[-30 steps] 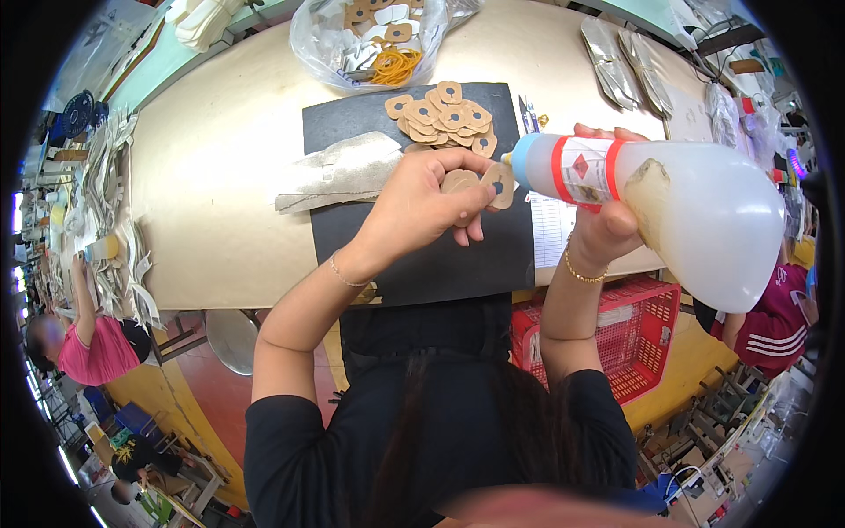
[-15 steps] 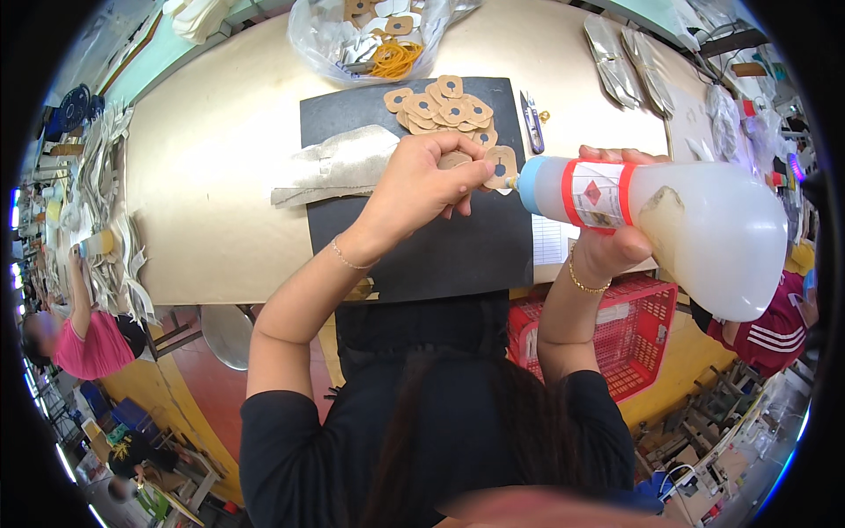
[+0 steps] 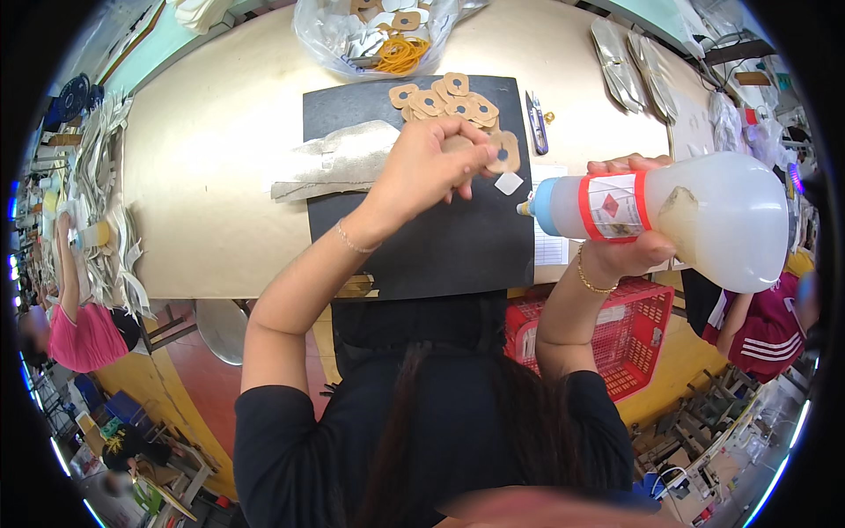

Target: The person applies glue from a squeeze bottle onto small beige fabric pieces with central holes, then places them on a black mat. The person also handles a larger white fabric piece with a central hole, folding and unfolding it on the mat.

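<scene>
My left hand [image 3: 437,167] is closed in a pinch on a tan rounded-square piece [image 3: 505,164] with a dark keyhole-shaped opening, held above a black mat [image 3: 414,255]. My right hand [image 3: 635,249] grips a translucent squeeze bottle [image 3: 735,207] with a blue cap and a red-edged label. The bottle lies sideways in the hand, its narrow tip pointing left, a little apart from the tan piece. A small white diamond-shaped piece [image 3: 508,183] shows just below the tan piece; whether they touch I cannot tell. Beyond my left hand sits a heap of similar tan pieces [image 3: 429,103].
A silvery grey sheet [image 3: 339,158] lies left on the mat. Blue thread snips [image 3: 537,123] are at its right. A plastic bag [image 3: 321,44] with tan pieces and yellow bands stands at the back. Below the table edge is a red crate [image 3: 647,330]. Other people work at both sides.
The bottle has moved slightly right, so its tip has come away from the tan piece. My left hand still holds that piece, now a little higher. The white diamond shows more fully.
</scene>
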